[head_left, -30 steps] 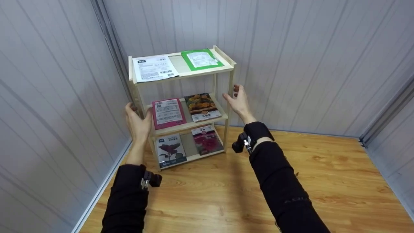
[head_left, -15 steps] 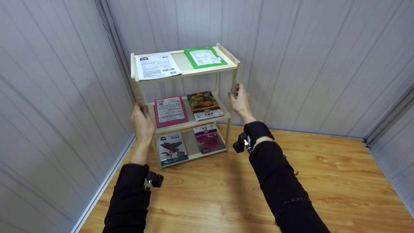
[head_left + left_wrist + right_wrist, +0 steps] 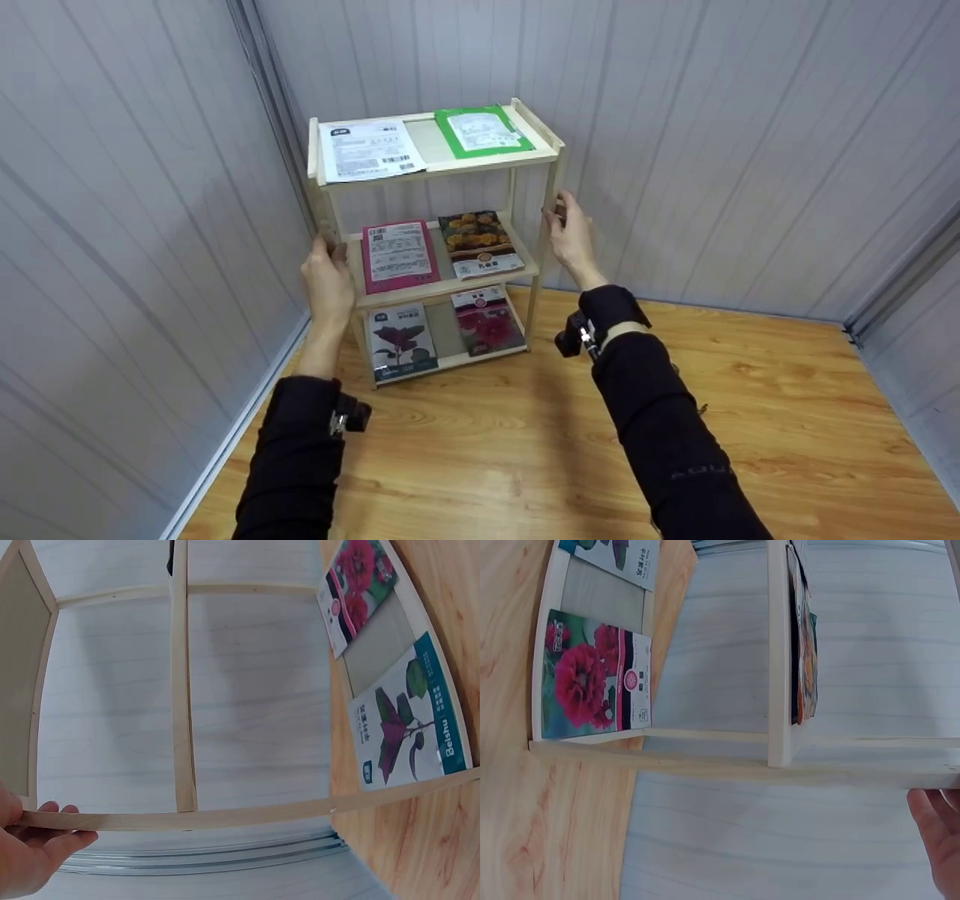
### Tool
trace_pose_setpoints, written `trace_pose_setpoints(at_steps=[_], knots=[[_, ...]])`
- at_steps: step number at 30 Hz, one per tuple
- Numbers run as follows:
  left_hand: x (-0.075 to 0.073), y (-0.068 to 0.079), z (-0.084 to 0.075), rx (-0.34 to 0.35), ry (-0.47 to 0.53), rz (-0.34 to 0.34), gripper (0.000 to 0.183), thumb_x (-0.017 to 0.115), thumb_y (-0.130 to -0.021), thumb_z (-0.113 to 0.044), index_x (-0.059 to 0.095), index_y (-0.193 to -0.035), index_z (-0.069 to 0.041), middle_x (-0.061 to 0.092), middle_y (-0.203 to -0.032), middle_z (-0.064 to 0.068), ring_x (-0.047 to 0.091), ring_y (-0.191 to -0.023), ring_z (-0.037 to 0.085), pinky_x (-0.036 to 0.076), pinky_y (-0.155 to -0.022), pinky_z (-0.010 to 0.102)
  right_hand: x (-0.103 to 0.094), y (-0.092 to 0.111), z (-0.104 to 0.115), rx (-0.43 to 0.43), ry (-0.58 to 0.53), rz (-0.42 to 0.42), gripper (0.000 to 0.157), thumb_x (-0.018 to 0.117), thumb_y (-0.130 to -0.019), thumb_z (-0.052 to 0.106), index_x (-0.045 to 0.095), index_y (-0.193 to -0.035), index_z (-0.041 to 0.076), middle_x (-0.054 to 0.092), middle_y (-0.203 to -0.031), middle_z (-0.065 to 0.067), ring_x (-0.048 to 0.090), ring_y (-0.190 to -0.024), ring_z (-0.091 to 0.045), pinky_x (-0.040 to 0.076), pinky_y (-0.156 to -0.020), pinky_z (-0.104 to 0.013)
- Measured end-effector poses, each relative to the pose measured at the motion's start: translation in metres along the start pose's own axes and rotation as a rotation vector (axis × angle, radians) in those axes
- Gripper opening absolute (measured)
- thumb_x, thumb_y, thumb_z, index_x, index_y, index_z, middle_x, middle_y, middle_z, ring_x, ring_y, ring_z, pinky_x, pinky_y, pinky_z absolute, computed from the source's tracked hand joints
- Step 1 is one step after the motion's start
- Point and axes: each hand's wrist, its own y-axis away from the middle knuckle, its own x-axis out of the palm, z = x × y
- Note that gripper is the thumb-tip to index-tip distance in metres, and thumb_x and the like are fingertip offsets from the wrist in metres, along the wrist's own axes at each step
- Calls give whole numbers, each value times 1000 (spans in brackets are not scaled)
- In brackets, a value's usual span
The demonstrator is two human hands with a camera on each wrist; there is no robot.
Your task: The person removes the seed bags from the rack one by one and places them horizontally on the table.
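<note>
Three shelves make up the wooden rack (image 3: 465,285), which stands slightly left of the centre of the frame. The left hand (image 3: 328,289) grasps its left post (image 3: 255,817) with bent fingers; the right hand (image 3: 574,236) lies at the right post (image 3: 705,765), but whether its fingers close on the wood cannot be told. Placed on opposite sides, the hands are probably positioned to steady the rack without disturbing its contents.

Packets lie flat in pairs, presumably so that each label remains readable from above and nothing slides. The top shelf bears a white packet (image 3: 369,150) at left and a green packet (image 3: 484,133) at right; the middle, a pink packet (image 3: 399,255) and an orange-flower packet (image 3: 480,244); the lowest, a purple-leaf packet (image 3: 403,339) and a red-flower packet (image 3: 487,321). A gap separates each pair, likely keeping the labels from overlapping.

Farther out, the wooden floor (image 3: 750,375) fills the lower right of the frame, and a panelled wall (image 3: 712,150) the upper right.
</note>
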Motion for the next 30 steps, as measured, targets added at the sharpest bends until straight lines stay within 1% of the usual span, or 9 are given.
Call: trace_pose_setpoints(at_steps=[4,8,13,17,21,24,26,30], knots=[[-2,0,0,-18,-4,-1,21,41,-93,-4,50,-105,11,58,-95,26,58,-89,34,50,-74,39,-1,-3,-3,-40,-10,36,35,45,-92,4,40,-125,-3,53,-115,-24,53,-105,-29,46,-84,-31],[-3,-1,1,-9,-12,-12,19,42,-92,-3,50,-102,11,58,-94,27,58,-87,35,50,-73,40,-4,-5,-6,-87,-37,71,35,44,-92,2,39,-126,-6,53,-113,-26,54,-102,-30,48,-80,-31],[-4,-1,0,9,-26,-14,17,41,-92,-2,50,-101,10,58,-95,27,58,-92,35,50,-76,40,-6,-7,-9,-162,-68,84,34,43,-91,1,39,-124,-8,55,-109,-27,56,-99,-30,49,-78,-32],[-4,-1,0,-16,-36,-6,17,41,-93,-4,50,-100,9,58,-96,26,58,-92,35,49,-76,40,-7,-8,-11,-200,-88,89,34,43,-91,-1,40,-123,-9,56,-108,-27,56,-98,-30,50,-77,-32],[-3,-2,0,-40,-32,-4,16,40,-93,-4,49,-97,9,58,-94,26,58,-90,34,50,-75,39,-8,-8,-13,-200,-99,118,37,43,-91,-1,36,-126,-11,54,-109,-29,56,-98,-32,50,-77,-33],[-1,-2,0,-33,-35,-10,15,40,-93,-3,49,-94,10,58,-92,27,58,-88,34,50,-74,39,-11,-9,-15,-176,-119,152,38,43,-91,1,35,-127,-10,52,-111,-29,55,-99,-32,50,-77,-33],[1,-1,-1,-25,-35,-12,15,40,-93,-2,49,-96,10,58,-93,28,58,-89,34,50,-74,39,-12,-9,-16,-173,-130,170,37,43,-91,1,36,-127,-8,52,-112,-28,55,-100,-32,50,-77,-33],[5,1,-3,-32,-39,-18,16,40,-93,-1,49,-99,11,57,-96,29,58,-91,34,49,-76,40,-17,-10,-20,-200,-127,176,36,45,-91,1,38,-125,-8,53,-112,-28,55,-100,-32,51,-75,-32]])
